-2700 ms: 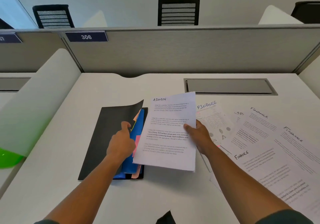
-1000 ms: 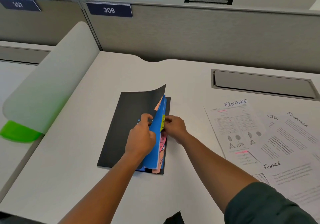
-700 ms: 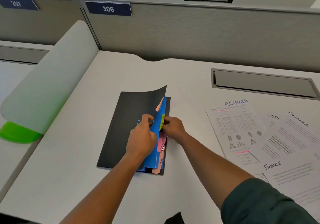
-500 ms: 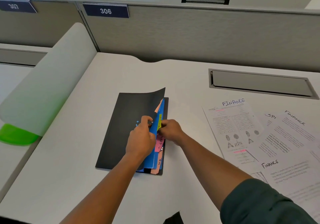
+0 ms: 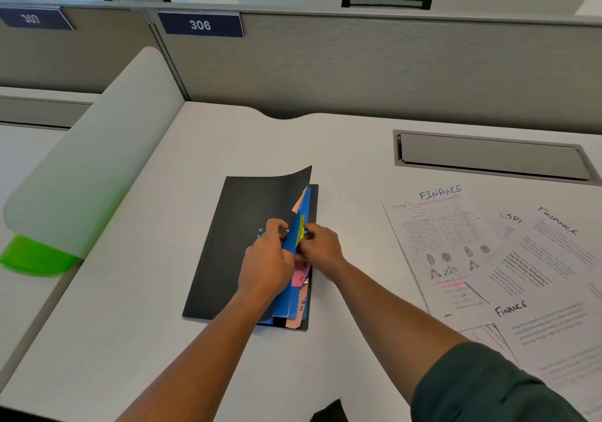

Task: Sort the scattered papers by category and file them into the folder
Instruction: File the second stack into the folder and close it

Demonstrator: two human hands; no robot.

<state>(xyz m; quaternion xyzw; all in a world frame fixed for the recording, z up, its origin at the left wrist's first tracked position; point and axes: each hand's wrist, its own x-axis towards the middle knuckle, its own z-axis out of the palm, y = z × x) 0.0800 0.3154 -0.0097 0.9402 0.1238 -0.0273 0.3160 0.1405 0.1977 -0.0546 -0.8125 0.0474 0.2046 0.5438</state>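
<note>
A pale worktop in an office cubicle, backed by a grey partition bearing a dark nameplate numbered 306, with a second plate numbered 307 to its left. A frosted side divider with a green lower edge stands along the worktop's left side, and a closed grey cable hatch is set into the surface at the far right.

Loose white papers lie fanned and overlapping on the right of the worktop, several headed "FINANCE" in handwriting; one partly covered sheet shows only the letters "SP".

The black folder lies near the middle of the worktop, well apart from the papers, its front cover curling upward at the far right corner. Inside it stand coloured dividers: a blue divider with a yellow tab, and salmon and pink ones behind and below.

The person's left hand is closed on the blue divider from the left side, thumb and fingers pinching its edge. The right hand is curled against the same divider from the right, fingertips at the yellow tab; whether it grips the tab or a sheet behind it cannot be told. A dark green sleeve covers the right upper arm.
</note>
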